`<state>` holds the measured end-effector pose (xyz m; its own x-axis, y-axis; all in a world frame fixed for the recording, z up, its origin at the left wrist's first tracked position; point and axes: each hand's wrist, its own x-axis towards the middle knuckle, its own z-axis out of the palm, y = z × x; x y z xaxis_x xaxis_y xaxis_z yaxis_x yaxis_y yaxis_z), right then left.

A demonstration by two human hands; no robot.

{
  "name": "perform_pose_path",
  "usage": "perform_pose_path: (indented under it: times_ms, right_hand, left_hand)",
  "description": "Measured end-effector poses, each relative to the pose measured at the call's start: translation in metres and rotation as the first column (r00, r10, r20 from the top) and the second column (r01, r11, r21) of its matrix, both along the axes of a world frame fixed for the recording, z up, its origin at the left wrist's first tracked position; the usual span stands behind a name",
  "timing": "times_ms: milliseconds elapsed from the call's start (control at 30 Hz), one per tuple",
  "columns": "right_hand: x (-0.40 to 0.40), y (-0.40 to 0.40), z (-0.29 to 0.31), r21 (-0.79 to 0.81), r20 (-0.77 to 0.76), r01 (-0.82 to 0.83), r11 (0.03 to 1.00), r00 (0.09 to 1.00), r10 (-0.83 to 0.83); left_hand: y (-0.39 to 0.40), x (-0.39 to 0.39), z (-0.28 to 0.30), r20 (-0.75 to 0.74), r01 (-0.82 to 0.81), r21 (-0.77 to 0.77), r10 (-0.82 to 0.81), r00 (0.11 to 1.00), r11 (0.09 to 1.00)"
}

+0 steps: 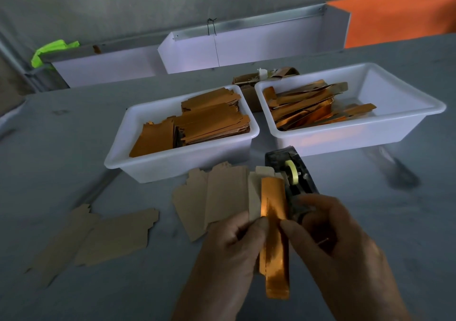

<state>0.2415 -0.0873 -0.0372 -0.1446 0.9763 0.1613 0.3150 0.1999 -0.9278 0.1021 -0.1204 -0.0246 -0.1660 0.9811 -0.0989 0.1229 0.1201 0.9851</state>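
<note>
Grey table (pixel 74 133) carries a left tub (pixel 116 160) and a right tub (pixel 357 129) of gold card, with a tape dispenser (pixel 294 172) just nearer. At near centre, the left hand (pixel 229 244) and right hand (pixel 340 244) both pinch a folded gold carton (pixel 274 222) between them.

Small packaging workshop, hand-assembly station by the look of the bench. Grey work table (pixel 74 128) against a bare grey wall (pixel 148 5); left white plastic bin (pixel 172 162) stacked with flat die-cut carton blanks (pixel 209 121), gold foil side up; right white plastic bin (pixel 345 133) heaped with folded foil cartons (pixel 303 108). Loose blanks (pixel 111 236) brown side up on the table, black tape dispenser (pixel 293 175) close by, one gold foil carton (pixel 274 246) held mid-fold, long white trough fixtures (pixel 246 46) on a metal rail at the back.
</note>
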Motion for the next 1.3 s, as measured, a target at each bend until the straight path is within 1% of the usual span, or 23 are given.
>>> perform_pose_path:
  times_ms: [67,133,200,300,367,433,533,600,633,700,733,833,867,933,967,1000,1067,1133,1167,1200,1233,1267,1300]
  right_hand:
    - [0.005,0.006,0.000,-0.193,-0.142,-0.092,0.977,0.988,0.064]
    - [0.004,0.008,0.002,-0.391,-0.370,-0.300,0.870,0.917,0.149]
    - [0.003,0.009,0.001,-0.441,-0.462,-0.350,0.826,0.878,0.126]
    - [0.001,0.011,-0.002,-0.414,-0.438,-0.300,0.859,0.893,0.101]
    - [0.002,0.011,0.000,-0.412,-0.452,-0.289,0.864,0.888,0.081]
    - [0.002,0.012,-0.001,-0.411,-0.470,-0.292,0.863,0.880,0.074]
    - [0.001,0.010,-0.002,-0.418,-0.484,-0.284,0.863,0.873,0.053]
    - [-0.001,0.008,-0.003,-0.424,-0.469,-0.250,0.870,0.883,0.026]
    - [-0.003,0.007,-0.003,-0.426,-0.455,-0.228,0.875,0.891,0.011]
    - [-0.005,0.004,-0.001,-0.429,-0.445,-0.207,0.879,0.896,-0.006]
    - [-0.006,0.002,0.001,-0.427,-0.450,-0.212,0.879,0.893,-0.004]
    - [-0.006,-0.001,0.004,-0.416,-0.435,-0.201,0.887,0.901,0.001]
    - [-0.005,-0.002,0.004,-0.420,-0.431,-0.195,0.886,0.902,-0.006]
    - [-0.004,-0.002,0.005,-0.439,-0.428,-0.202,0.875,0.904,-0.007]
    - [-0.004,-0.002,0.001,-0.450,-0.415,-0.204,0.869,0.910,-0.001]
    - [-0.005,-0.003,-0.002,-0.454,-0.384,-0.194,0.869,0.923,0.006]
    - [-0.007,-0.002,-0.008,-0.447,-0.309,-0.121,0.886,0.951,-0.026]
    - [-0.009,-0.001,-0.011,-0.448,-0.307,-0.087,0.890,0.950,-0.062]
    - [-0.010,0.000,-0.011,-0.451,-0.335,-0.100,0.887,0.940,-0.064]
    - [-0.011,0.000,-0.009,-0.444,-0.339,-0.110,0.889,0.939,-0.053]
    - [-0.012,0.000,-0.008,-0.427,-0.314,-0.123,0.896,0.949,-0.019]
    - [-0.012,0.000,-0.006,-0.409,-0.280,-0.131,0.903,0.960,0.012]
    - [-0.012,0.000,-0.005,-0.387,-0.247,-0.134,0.912,0.968,0.037]
  left_hand:
    - [-0.001,-0.001,0.001,0.087,0.103,-0.044,-0.099,0.991,0.994]
    - [-0.002,-0.001,0.000,0.179,0.162,-0.100,-0.143,0.973,0.982]
    - [-0.003,0.000,0.001,0.187,0.133,-0.167,-0.101,0.977,0.977]
    - [-0.005,0.001,0.003,0.030,0.034,-0.169,-0.029,0.999,0.985]
    - [-0.007,0.004,0.003,-0.124,-0.031,-0.096,0.019,0.992,0.995]
    - [-0.010,0.007,0.002,-0.274,-0.143,0.001,0.137,0.952,0.990]
    - [-0.011,0.016,-0.002,-0.343,-0.218,0.129,0.249,0.905,0.967]
    - [-0.012,0.024,-0.008,-0.486,-0.227,0.240,0.319,0.813,0.944]
    - [-0.011,0.028,-0.010,-0.600,-0.190,0.292,0.334,0.727,0.937]
    - [-0.011,0.036,-0.007,-0.811,-0.077,0.278,0.277,0.515,0.957]
    - [-0.010,0.037,-0.009,-0.871,-0.069,0.294,0.297,0.390,0.953]
    - [-0.008,0.041,-0.015,-0.913,-0.070,0.300,0.307,0.267,0.951]
    - [-0.006,0.040,-0.016,-0.928,-0.073,0.245,0.256,0.270,0.967]
    - [-0.003,0.043,-0.019,-0.930,-0.023,-0.016,-0.006,0.368,1.000]
    - [-0.004,0.046,-0.020,-0.911,-0.032,-0.057,-0.039,0.411,0.998]
    - [-0.006,0.046,-0.022,-0.901,-0.031,-0.024,-0.008,0.434,0.999]
    - [-0.008,0.046,-0.028,-0.892,-0.047,0.239,0.239,0.385,0.970]
    - [-0.011,0.037,-0.031,-0.848,-0.036,0.294,0.278,0.452,0.955]
    - [-0.014,0.036,-0.031,-0.747,-0.077,0.267,0.257,0.613,0.960]
    - [-0.015,0.034,-0.028,-0.566,-0.178,0.235,0.284,0.774,0.956]
    - [-0.013,0.030,-0.023,-0.375,-0.307,0.137,0.336,0.864,0.942]
    - [-0.011,0.025,-0.017,-0.182,-0.334,-0.039,0.322,0.929,0.942]
    - [-0.008,0.019,-0.015,-0.051,-0.297,-0.163,0.293,0.955,0.941]
